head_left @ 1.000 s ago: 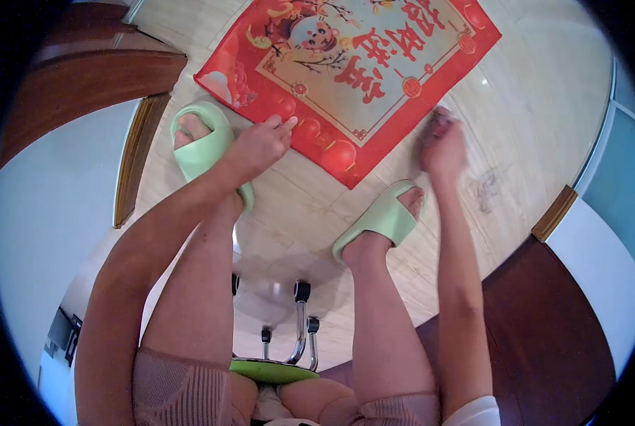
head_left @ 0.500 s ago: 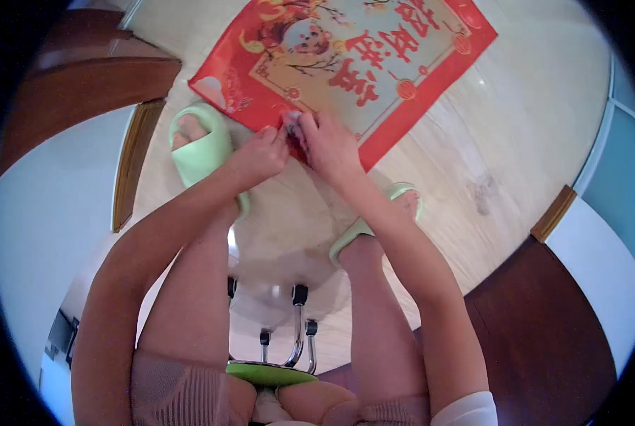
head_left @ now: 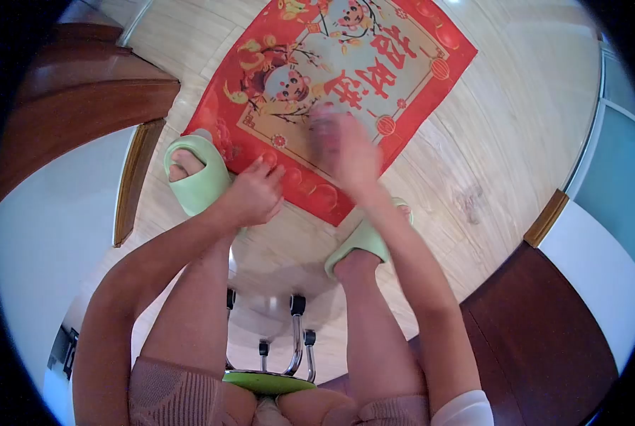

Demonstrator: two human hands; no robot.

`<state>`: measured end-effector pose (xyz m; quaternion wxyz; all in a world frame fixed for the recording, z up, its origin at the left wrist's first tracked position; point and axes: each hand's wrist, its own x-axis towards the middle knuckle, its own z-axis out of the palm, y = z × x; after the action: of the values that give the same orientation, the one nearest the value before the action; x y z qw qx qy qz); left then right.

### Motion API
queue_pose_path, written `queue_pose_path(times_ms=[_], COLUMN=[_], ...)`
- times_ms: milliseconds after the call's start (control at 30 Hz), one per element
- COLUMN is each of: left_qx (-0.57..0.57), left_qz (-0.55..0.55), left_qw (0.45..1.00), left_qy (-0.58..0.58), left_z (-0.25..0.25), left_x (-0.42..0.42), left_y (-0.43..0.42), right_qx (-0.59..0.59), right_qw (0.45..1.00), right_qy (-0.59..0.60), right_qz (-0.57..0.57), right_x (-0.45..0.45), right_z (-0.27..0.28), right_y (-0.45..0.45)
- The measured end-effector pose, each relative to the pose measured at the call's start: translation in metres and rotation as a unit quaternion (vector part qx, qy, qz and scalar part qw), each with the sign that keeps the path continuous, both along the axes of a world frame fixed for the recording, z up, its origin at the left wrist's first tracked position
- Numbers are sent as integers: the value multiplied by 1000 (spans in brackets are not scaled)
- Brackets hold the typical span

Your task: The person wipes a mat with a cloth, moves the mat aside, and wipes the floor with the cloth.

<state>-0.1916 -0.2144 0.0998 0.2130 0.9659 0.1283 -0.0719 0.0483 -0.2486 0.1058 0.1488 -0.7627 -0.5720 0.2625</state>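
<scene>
Clutching a blurred, crumpled bundle (head_left: 324, 136), the right hand (head_left: 358, 162) passes over the printed mat (head_left: 342, 65), upper center of the frame; the left hand (head_left: 255, 193) curls near its lower edge, grip unclear.

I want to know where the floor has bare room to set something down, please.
The widest bare floor is right of the mat, up to the teal panel. A smaller patch lies between the green slippers, ahead of the casters. Crowded: the mat's near part, with the left hand and the right hand, which holds a blurred item.
</scene>
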Motion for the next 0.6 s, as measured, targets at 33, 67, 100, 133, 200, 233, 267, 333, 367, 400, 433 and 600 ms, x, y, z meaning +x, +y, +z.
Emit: queue_pose_path(times_ms=[33, 67, 100, 133, 200, 233, 267, 333, 367, 400, 433, 600], left_qx=[7, 12, 17, 47, 115, 92, 68, 46, 48, 52, -2, -34], left_qz=[44, 86, 128, 98, 49, 69, 88, 95, 85, 75, 87, 210], left_qw=[999, 995, 990, 993, 992, 993, 993, 993, 993, 992, 992, 975], left_qy=[21, 41, 62, 52, 30, 31, 32, 48, 66, 85, 92, 69], left_z=[1, -1, -2, -12, -34, -31, -24, -17, -17, -16, -11, -14], left_x=[8, 17, 22, 19, 7, 6, 7, 12, 13, 15, 19, 13], left_y=[3, 8, 11, 11, 12, 15, 15, 17, 18, 22, 30, 63], right_qx=[9, 17, 3, -11, 8, 31, 55, 8, -52, -72, -92, 3], right_qw=[999, 995, 995, 993, 991, 997, 992, 967, 946, 941, 936, 985], right_qy=[17, 33, 4, -25, -59, -45, 74, -107, -162, -188, -213, 161], right_qz=[47, 93, 101, 112, 118, 49, -83, -231, -277, -271, -264, -62], right_x=[-30, -44, -40, -36, -3, 33, 68, 146, 173, 192, 198, 33], right_z=[-11, -21, -24, -27, -39, -34, -25, -27, -20, -15, -9, -2], right_y=[11, 20, 25, 31, 44, 45, 51, 46, 43, 41, 43, 77])
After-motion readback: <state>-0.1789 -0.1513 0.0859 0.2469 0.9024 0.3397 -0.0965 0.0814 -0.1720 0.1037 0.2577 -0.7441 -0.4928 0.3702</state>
